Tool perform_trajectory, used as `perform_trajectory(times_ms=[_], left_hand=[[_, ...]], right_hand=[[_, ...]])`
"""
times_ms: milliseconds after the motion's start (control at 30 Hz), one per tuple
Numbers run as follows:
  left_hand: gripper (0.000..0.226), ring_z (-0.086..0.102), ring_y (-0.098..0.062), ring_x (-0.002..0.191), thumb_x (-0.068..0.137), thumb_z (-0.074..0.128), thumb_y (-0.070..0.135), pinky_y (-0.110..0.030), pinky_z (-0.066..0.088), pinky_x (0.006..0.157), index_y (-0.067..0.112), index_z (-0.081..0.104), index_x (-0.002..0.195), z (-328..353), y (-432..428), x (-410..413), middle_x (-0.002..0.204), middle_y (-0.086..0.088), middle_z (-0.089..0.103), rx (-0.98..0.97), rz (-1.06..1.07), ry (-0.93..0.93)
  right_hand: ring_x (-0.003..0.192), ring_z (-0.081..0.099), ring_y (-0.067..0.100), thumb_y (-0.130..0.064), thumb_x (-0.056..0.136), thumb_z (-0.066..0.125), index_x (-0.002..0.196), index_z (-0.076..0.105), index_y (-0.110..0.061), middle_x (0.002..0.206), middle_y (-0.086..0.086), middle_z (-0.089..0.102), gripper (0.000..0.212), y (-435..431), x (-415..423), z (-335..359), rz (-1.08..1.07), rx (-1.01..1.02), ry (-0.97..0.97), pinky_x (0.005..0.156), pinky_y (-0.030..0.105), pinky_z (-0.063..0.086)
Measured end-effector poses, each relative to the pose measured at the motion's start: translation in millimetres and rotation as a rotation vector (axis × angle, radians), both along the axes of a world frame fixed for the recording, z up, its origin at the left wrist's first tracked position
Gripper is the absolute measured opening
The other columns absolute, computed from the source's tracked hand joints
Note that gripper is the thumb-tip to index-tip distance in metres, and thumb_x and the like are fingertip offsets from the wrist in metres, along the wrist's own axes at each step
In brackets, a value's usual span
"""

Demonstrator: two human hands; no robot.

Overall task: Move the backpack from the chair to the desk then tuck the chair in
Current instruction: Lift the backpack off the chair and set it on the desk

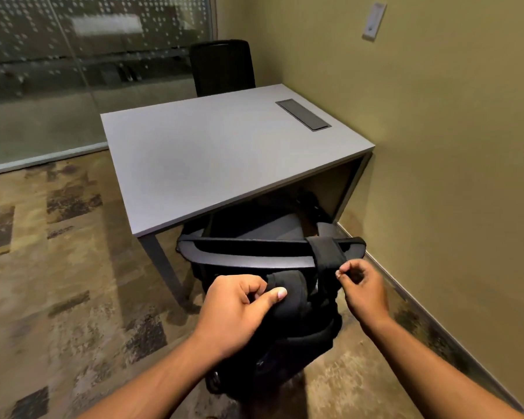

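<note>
A black backpack (288, 337) hangs behind the back of a black office chair (254, 258), with one shoulder strap (325, 252) looped over the chair's top rail. My left hand (239, 309) grips the backpack's top, thumb pressed on the other strap. My right hand (363, 285) pinches the looped strap just below the rail. The chair's seat sits partly under the near edge of the grey desk (212, 158). The lower part of the backpack is dark and hard to make out.
A dark cable hatch (302, 114) is set into the desk's far right. A second black chair (223, 68) stands at the desk's far side. An olive wall runs close along the right, a glass partition (73, 71) at the back left. Patterned carpet spreads to the left.
</note>
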State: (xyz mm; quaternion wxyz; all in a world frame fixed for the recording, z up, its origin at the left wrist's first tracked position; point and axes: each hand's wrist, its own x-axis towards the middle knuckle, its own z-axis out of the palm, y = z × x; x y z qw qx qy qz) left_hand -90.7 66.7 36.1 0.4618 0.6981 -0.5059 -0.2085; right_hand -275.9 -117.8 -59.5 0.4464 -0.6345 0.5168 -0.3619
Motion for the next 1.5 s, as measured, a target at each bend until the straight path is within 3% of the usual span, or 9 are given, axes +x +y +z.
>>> perform_trajectory(times_ms=[200, 400, 500, 633, 800, 933, 1033, 1400, 1500], left_hand=[[0.055, 0.025, -0.01, 0.049, 0.083, 0.072, 0.036, -0.031, 0.025, 0.047, 0.01, 0.033, 0.054, 28, -25, -44, 0.049, 0.002, 0.026, -0.037, -0.083, -0.064], [0.054, 0.026, -0.007, 0.049, 0.082, 0.069, 0.04, -0.03, 0.026, 0.047, 0.01, 0.035, 0.054, 61, -50, -75, 0.051, 0.003, 0.026, -0.124, -0.124, -0.066], [0.054, 0.028, -0.007, 0.05, 0.081, 0.068, 0.041, -0.031, 0.026, 0.046, 0.006, 0.038, 0.053, 73, -57, -89, 0.051, 0.001, 0.028, -0.165, -0.104, -0.044], [0.053, 0.032, -0.007, 0.05, 0.081, 0.069, 0.04, -0.031, 0.028, 0.045, 0.002, 0.044, 0.054, 85, -64, -106, 0.051, -0.01, 0.033, -0.214, -0.064, -0.028], [0.05, 0.029, -0.004, 0.048, 0.082, 0.072, 0.032, -0.021, 0.024, 0.043, 0.0, 0.048, 0.052, 91, -70, -135, 0.049, 0.002, 0.031, -0.276, 0.015, 0.074], [0.051, 0.032, -0.009, 0.05, 0.081, 0.07, 0.035, -0.033, 0.026, 0.044, -0.002, 0.047, 0.053, 92, -72, -154, 0.052, -0.016, 0.036, -0.265, -0.044, 0.077], [0.051, 0.034, -0.011, 0.05, 0.081, 0.069, 0.036, -0.036, 0.028, 0.044, -0.003, 0.05, 0.055, 91, -75, -164, 0.054, -0.021, 0.04, -0.236, -0.055, 0.075], [0.035, 0.048, -0.005, 0.053, 0.087, 0.066, 0.04, -0.031, 0.042, 0.049, 0.013, 0.063, 0.065, 80, -87, -147, 0.056, -0.003, 0.056, -0.21, 0.089, -0.118], [0.019, 0.064, -0.012, 0.084, 0.092, 0.059, 0.038, -0.036, 0.052, 0.072, 0.021, 0.067, 0.097, 62, -97, -149, 0.089, 0.005, 0.069, -0.102, 0.099, -0.235]], right_hand=[[0.067, 0.062, -0.001, -0.002, 0.081, 0.066, 0.074, 0.063, -0.025, 0.072, -0.008, 0.068, 0.025, -28, -52, -4, -0.053, -0.007, 0.01, 0.064, 0.016, 0.047], [0.084, 0.065, 0.013, -0.008, 0.085, 0.064, 0.077, 0.064, -0.027, 0.082, -0.011, 0.068, 0.021, -47, -79, 16, -0.093, 0.005, 0.096, 0.067, 0.024, 0.044], [0.116, 0.057, 0.013, -0.019, 0.085, 0.067, 0.102, 0.069, -0.029, 0.12, -0.01, 0.063, 0.02, -42, -101, 30, 0.137, -0.045, 0.318, 0.092, 0.031, 0.047], [0.14, 0.028, 0.004, -0.031, 0.082, 0.072, 0.136, 0.051, -0.028, 0.151, -0.013, 0.032, 0.058, -18, -132, 42, 0.444, -0.021, 0.325, 0.116, 0.034, 0.025], [0.143, 0.013, -0.003, -0.027, 0.078, 0.073, 0.146, 0.034, -0.033, 0.15, -0.023, 0.025, 0.078, -5, -163, 28, 0.501, -0.174, 0.511, 0.119, 0.027, 0.016], [0.136, 0.031, -0.002, -0.011, 0.079, 0.068, 0.134, 0.051, -0.028, 0.137, -0.021, 0.045, 0.06, -12, -166, 19, 0.396, -0.353, 0.571, 0.114, 0.024, 0.025], [0.109, 0.062, 0.02, -0.004, 0.072, 0.068, 0.108, 0.068, -0.02, 0.111, -0.003, 0.07, 0.039, -21, -168, 21, 0.405, -0.447, 0.559, 0.094, 0.027, 0.044], [0.087, 0.061, 0.017, -0.009, 0.067, 0.062, 0.1, 0.069, -0.016, 0.092, -0.002, 0.068, 0.034, -18, -173, 72, 0.515, -0.623, 0.462, 0.084, 0.022, 0.044], [0.084, 0.056, 0.009, -0.008, 0.064, 0.062, 0.099, 0.068, -0.016, 0.089, -0.004, 0.065, 0.036, -7, -171, 90, 0.545, -0.655, 0.43, 0.082, 0.011, 0.038]])
